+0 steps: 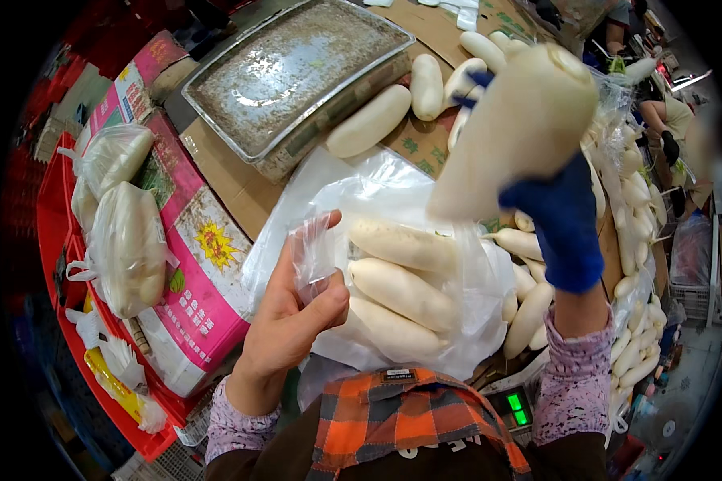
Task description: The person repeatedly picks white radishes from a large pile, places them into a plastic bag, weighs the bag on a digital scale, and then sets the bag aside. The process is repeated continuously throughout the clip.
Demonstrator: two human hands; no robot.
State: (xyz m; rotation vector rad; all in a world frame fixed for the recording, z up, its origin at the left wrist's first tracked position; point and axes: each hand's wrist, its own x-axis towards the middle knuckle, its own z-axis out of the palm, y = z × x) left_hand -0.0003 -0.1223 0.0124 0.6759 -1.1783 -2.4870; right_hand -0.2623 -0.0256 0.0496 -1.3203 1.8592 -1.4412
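My bare left hand (pixel 295 312) grips the gathered edge of a clear plastic bag (pixel 487 276) between thumb and fingers. Several white radishes (pixel 400 294) lie side by side in the bag. My right hand (pixel 556 222), in a blue glove, holds up a large white radish (pixel 517 132) that is close to the camera and slightly blurred. It is above and right of the bag and hides part of the table. Loose white radishes (pixel 529 318) lie beside the bag, below my right hand, and others (pixel 370 120) lie beyond it.
A dirty metal scale platform (pixel 295 78) stands at the back left. Bagged radishes (pixel 129 246) rest on a pink carton (pixel 198 312) beside a red crate (pixel 90 349). A lit green scale display (pixel 517 410) is near my waist. Piled radishes (pixel 638 343) and a seated person (pixel 668 126) are at the right.
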